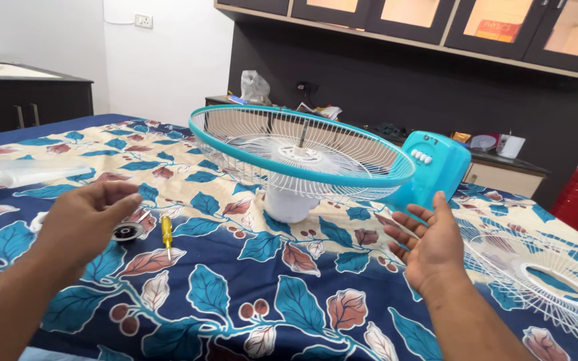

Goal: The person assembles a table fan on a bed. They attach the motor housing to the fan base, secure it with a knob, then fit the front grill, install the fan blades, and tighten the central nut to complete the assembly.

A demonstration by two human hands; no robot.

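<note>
Both hands are empty: my left hand (pixel 85 217) hovers loosely curled above a black cap (pixel 127 232) and yellow screwdriver (pixel 166 231), while my right hand (pixel 429 244) spreads open beside the fan (pixel 302 157), which lies on its back so its teal guard faces up within reach.

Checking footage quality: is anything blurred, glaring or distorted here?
Head view: even indoor light, soft shadows; the left hand is slightly motion-blurred, the right hand sharper; the fan grille is crisp; cabinet panes glow bright; wide-angle stretch at the edges.
</note>
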